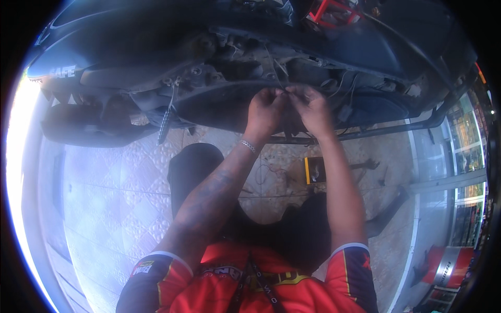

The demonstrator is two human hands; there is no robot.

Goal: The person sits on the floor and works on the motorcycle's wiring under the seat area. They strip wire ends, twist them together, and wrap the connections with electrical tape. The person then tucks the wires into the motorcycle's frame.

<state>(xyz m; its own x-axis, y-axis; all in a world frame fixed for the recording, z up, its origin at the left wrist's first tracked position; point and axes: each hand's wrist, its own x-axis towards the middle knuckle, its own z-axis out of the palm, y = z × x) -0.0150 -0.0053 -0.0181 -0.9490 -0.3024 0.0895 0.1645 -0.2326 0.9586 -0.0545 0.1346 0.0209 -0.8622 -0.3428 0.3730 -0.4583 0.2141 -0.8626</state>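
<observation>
My left hand [267, 107] and my right hand [310, 107] meet, fingers pinched, at a thin dark cable [272, 65] hanging from the exposed underside of a dark motor scooter [146, 62]. The exact point between my fingertips is small and blurred. Around them are brackets, bolts and loose wires [348, 88] along the opened side. A ridged metal foot peg [166, 125] hangs left of my hands. Below my right hand, beside that forearm, a yellow and black box [314, 170] lies on the tiled floor.
My bent knee [190, 164] is under the scooter's edge. A dark tube [417, 123] runs along its lower right. A red frame-like object [334, 13] sits at the top. Glazed shelving [467, 146] and a red-and-silver container [448, 266] stand on the right. Bright light comes from the left.
</observation>
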